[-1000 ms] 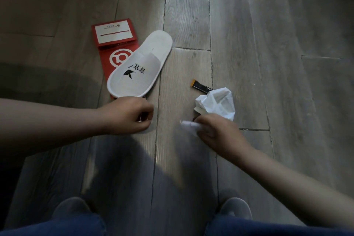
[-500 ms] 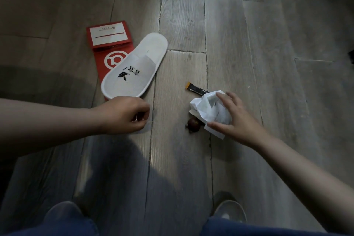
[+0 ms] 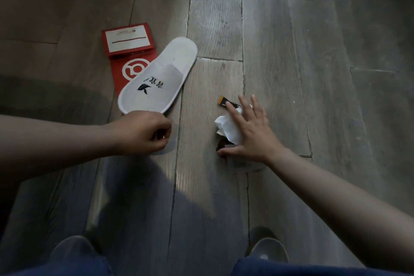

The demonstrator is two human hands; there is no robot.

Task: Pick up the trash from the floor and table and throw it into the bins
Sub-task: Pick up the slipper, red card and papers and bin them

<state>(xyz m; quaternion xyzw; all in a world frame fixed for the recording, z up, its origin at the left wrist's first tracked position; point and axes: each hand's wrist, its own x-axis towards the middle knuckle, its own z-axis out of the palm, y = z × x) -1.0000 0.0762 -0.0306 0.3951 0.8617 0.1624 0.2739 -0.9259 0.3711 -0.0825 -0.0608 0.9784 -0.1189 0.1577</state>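
Observation:
A crumpled white paper (image 3: 226,126) lies on the wooden floor. My right hand (image 3: 248,132) rests on it with fingers spread and straight. Its index fingertip touches a small black sachet with an orange end (image 3: 224,102) just beyond the paper. A small dark brown lump (image 3: 221,145) sits by my thumb, mostly hidden. My left hand (image 3: 143,132) hovers low at the toe of a white slipper (image 3: 159,78). Its fingers are curled and pinch what looks like a thin clear piece of plastic (image 3: 167,147).
A red folded card with a white label (image 3: 127,42) lies partly under the slipper. My two shoes (image 3: 267,251) and blue trouser legs fill the bottom edge. Grey floor planks stretch out to the right and far side.
My right hand went from the floor near a white scrap onto the crumpled paper, then slid forward with fingers spreading to the black sachet. My left hand stayed in place, still curled.

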